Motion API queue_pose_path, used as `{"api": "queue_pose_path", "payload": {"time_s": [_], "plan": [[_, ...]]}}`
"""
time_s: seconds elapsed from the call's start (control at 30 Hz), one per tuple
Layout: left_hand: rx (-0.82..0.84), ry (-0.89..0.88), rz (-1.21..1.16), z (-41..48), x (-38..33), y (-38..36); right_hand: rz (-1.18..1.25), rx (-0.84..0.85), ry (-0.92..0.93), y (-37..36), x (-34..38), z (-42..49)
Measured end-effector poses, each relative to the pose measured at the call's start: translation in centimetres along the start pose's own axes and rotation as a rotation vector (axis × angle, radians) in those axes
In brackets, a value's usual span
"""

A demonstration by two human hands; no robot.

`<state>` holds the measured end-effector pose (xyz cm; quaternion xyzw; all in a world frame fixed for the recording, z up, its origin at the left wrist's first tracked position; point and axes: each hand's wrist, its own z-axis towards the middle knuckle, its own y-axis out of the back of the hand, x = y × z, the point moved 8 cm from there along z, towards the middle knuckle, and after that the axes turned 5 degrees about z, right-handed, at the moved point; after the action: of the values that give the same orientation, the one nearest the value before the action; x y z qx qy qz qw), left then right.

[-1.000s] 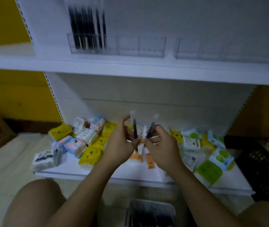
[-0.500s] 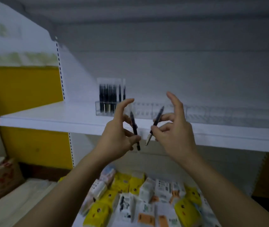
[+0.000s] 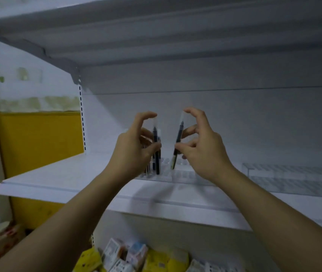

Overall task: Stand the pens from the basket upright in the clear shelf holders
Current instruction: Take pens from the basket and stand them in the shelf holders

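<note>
Left hand [image 3: 131,148] pinches one pen [image 3: 156,152]; right hand [image 3: 203,148] pinches another [image 3: 177,143], both upright over holder [image 3: 175,174], tips seemingly inside.

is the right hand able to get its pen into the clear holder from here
Probably yes: the right hand holds its pen nearly upright, tip at the clear holder, nothing between them.
</note>
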<state>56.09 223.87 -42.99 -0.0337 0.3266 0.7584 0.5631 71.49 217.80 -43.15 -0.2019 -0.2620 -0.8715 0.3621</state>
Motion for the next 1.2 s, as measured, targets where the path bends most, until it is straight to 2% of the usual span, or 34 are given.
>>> {"api": "queue_pose_path", "payload": {"time_s": [0.13, 0.4, 0.53, 0.87, 0.97, 1.2], "plan": [[-0.073, 0.009, -0.015, 2.6, 1.7, -0.1, 0.011, -0.039, 0.026, -0.9, -1.4, 3.0], [-0.185, -0.062, 0.2, 5.3, 3.0, -0.8, -0.013, -0.005, 0.049, -3.3, -3.8, 6.8], [-0.176, -0.111, 0.299, 6.1, 3.8, -1.3, -0.005, 0.009, 0.031, -4.4, -5.2, 7.3], [-0.121, -0.069, 0.25, 6.8, 5.1, -2.0, -0.054, 0.129, 0.008, -6.4, -7.1, 7.0], [-0.089, -0.084, 0.316, 6.1, 5.5, -3.0, -0.035, 0.145, -0.021, -6.6, -7.7, 6.4], [-0.155, -0.096, 0.401, 5.2, 6.2, -3.3, -0.021, 0.113, -0.054, -6.4, -8.7, 6.1]]}}
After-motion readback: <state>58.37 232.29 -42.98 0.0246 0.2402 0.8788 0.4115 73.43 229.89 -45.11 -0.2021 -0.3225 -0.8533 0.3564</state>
